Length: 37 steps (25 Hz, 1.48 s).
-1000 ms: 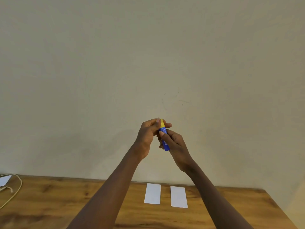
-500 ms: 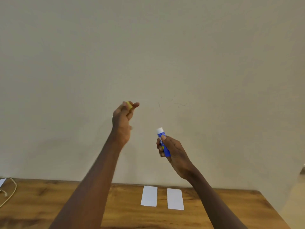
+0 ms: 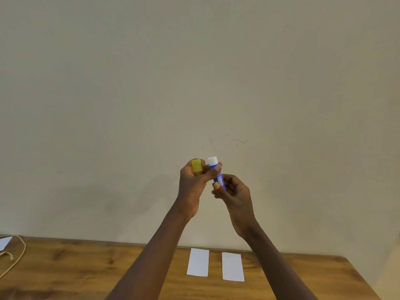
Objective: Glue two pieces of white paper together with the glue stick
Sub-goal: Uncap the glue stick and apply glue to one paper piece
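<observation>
The left hand [image 3: 192, 187] has come back in from the side and now touches the blue glue stick [image 3: 217, 173] again, thumb pressed on its top part, with the yellow cap [image 3: 197, 165] tucked in its fingers. The right hand [image 3: 234, 194] still grips the bottom of the stick, held up in front of the wall [image 3: 194, 72]. The white tip is bare. Down on the wooden table [image 3: 75, 269] lie two white papers [image 3: 198, 262] side by side, not touching, between the arms. A cord [image 3: 18, 255] lies far left.
</observation>
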{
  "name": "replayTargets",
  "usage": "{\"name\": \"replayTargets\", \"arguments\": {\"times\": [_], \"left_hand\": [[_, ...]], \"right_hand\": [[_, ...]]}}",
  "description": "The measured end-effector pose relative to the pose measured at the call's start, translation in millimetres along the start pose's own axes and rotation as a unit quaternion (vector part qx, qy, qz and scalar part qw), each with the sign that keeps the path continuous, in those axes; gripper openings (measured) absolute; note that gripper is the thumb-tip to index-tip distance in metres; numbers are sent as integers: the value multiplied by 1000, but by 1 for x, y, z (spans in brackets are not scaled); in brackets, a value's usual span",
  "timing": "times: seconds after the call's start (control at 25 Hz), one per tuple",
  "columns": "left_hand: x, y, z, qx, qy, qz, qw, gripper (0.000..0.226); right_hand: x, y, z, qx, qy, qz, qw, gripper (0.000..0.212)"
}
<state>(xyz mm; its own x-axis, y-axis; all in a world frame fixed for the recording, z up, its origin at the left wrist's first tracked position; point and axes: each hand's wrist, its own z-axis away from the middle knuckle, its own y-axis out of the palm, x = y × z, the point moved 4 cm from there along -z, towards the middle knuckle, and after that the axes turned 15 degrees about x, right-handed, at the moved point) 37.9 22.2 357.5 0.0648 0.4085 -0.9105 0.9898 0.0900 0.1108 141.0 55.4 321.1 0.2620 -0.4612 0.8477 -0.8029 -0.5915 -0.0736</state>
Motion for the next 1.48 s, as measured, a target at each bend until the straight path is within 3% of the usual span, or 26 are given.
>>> {"name": "replayTargets", "arguments": {"times": [0.12,0.2,0.36,0.48,0.56,0.64,0.72,0.8,0.88,0.96,1.12,1.2,1.32,1.4,1.48], "left_hand": [[0,-4,-1,-19,8,-11,1000,25],[1,-4,-2,-28,13,-12,999,31],[0,-9,-4,-33,19,-38,999,36],[3,-8,-4,2,29,23,999,36],[4,-7,-4,-21,34,18,999,36],[2,-8,-5,-49,46,10,998,35],[0,-7,-7,-54,53,20,997,36],[-2,-5,-8,-51,56,17,997,36],[-2,-1,-8,-40,58,29,997,38],[-2,0,-9,-38,57,33,997,39],[-3,-2,-12,-45,62,5,997,36],[-5,-1,-14,-42,66,-1,997,37],[-4,2,-16,-41,63,1,997,37],[-3,3,-15,-35,62,4,997,35],[-3,4,-16,-33,64,-2,997,34]], "right_hand": [[-5,1,7,-54,-17,14,998,10],[-6,8,6,-42,-4,-16,999,10],[-14,21,7,9,72,-201,977,35],[-16,26,9,5,151,-361,920,45],[-15,23,7,-13,131,-317,939,44],[-9,19,4,-47,71,-133,987,28],[-4,15,5,-96,27,-18,995,21],[-3,15,7,-96,31,-49,994,21],[-8,18,7,-79,75,-166,980,37],[-8,20,7,-74,87,-215,970,41],[0,14,4,-99,29,-52,993,6],[-1,13,2,-86,34,-41,995,14],[-5,13,2,-50,67,-128,988,38],[-7,12,3,-57,63,-155,984,32],[-6,9,4,-79,53,-80,992,16]]}}
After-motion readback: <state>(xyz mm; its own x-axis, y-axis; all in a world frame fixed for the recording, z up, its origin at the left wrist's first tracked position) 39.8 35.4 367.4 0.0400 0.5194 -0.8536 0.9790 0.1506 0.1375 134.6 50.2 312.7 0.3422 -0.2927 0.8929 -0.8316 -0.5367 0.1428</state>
